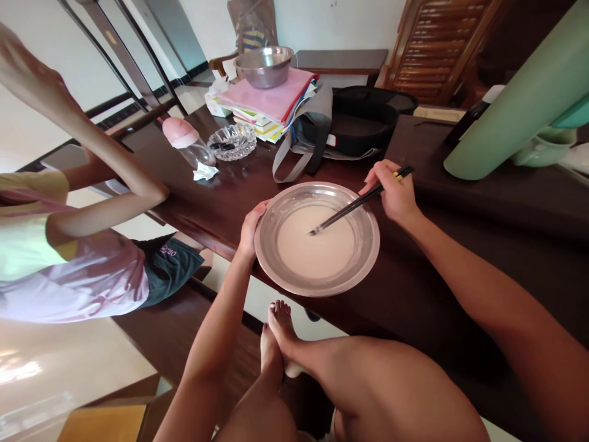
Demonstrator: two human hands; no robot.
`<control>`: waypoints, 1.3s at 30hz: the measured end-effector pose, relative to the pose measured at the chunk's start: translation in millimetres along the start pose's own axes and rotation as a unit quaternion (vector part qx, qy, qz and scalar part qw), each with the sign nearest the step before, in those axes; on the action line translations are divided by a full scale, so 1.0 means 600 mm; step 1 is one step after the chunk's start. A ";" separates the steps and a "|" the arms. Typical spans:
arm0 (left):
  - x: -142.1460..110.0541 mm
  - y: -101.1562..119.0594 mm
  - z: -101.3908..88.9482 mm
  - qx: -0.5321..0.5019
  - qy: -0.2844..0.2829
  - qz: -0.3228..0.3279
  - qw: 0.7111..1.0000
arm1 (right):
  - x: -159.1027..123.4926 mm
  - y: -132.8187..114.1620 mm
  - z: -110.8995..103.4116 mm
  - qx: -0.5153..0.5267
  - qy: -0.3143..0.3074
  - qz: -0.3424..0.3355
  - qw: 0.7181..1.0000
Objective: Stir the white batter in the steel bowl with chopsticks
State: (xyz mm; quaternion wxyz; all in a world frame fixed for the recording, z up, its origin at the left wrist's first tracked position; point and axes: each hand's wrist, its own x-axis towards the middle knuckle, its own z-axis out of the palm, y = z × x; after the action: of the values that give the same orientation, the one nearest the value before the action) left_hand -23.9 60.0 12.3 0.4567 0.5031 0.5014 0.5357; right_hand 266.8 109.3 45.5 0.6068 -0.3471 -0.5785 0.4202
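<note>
A round metal basin (368,245) with pale white batter (315,245) in it sits at the near edge of a dark wooden table (437,233). My left hand (251,228) grips the basin's left rim, fingers curled round it. My right hand (393,191) is closed on a pair of black chopsticks (354,205), whose tips dip into the batter near the middle.
Another person (78,245) in a pale shirt leans an elbow on the table's left end. Behind the basin are a pink-capped bottle (186,140), a glass ashtray (231,142), a grey-black bag (350,126), stacked books with a steel bowl (264,66) and a green roll (519,98).
</note>
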 end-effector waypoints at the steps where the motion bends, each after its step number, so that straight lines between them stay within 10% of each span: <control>1: 0.000 0.000 0.000 0.001 0.000 -0.001 1.000 | 0.000 0.000 -0.001 0.001 0.003 0.004 1.000; 6: 0.001 0.000 0.000 -0.012 0.003 -0.008 1.000 | -0.006 -0.004 0.006 -0.014 -0.060 0.019 0.998; 39: 0.000 0.000 0.000 0.015 0.004 -0.007 1.000 | -0.003 -0.006 0.003 -0.013 0.004 0.009 1.000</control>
State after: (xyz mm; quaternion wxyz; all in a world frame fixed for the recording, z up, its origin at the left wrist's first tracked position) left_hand -23.8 59.7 12.1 0.4508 0.5047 0.5147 0.5265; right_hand 265.5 106.1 48.3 0.6009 -0.3612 -0.5785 0.4169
